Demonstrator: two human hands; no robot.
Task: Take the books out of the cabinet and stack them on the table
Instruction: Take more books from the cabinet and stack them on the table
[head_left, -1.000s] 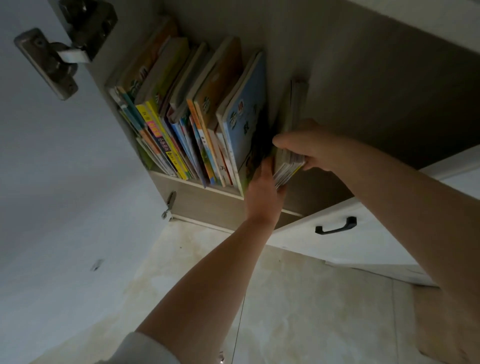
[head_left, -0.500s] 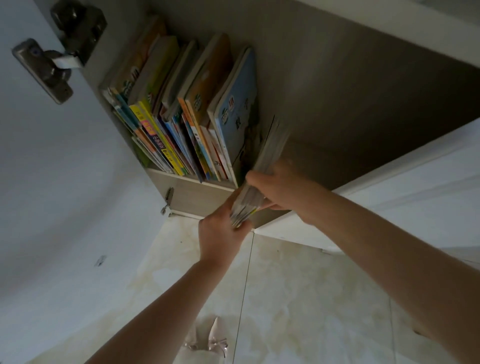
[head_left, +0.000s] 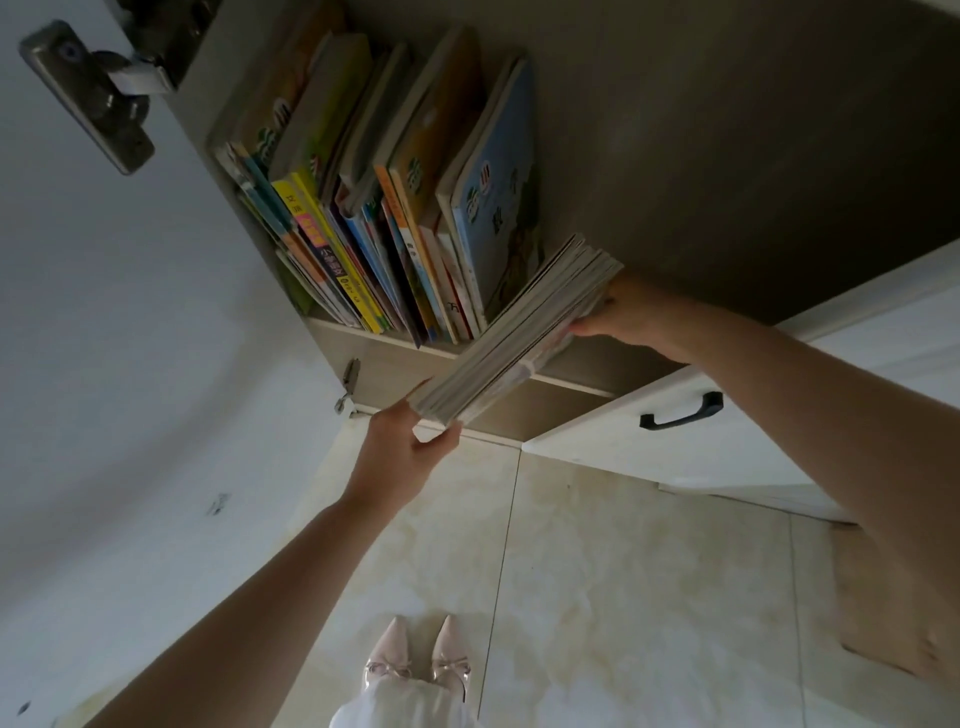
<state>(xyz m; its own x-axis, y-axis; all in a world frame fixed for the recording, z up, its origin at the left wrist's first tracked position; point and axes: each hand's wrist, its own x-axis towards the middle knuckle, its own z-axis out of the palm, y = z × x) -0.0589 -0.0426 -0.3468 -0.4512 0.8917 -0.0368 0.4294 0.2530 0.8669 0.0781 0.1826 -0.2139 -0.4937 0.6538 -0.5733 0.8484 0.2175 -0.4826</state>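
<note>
Both hands, left hand at 7 o'clock and right hand at 2 o'clock, are gripping a bundle of thin books; loose middle ones may be slipping out.

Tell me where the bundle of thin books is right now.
Head view, centre: the bundle is held by the left hand and right hand, half out of the cabinet, right of the shelved books.

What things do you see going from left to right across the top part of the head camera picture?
Grey metal door hinge → row of colourful upright books in the cabinet → tilted bundle of thin books → right hand → black drawer handle.
</note>
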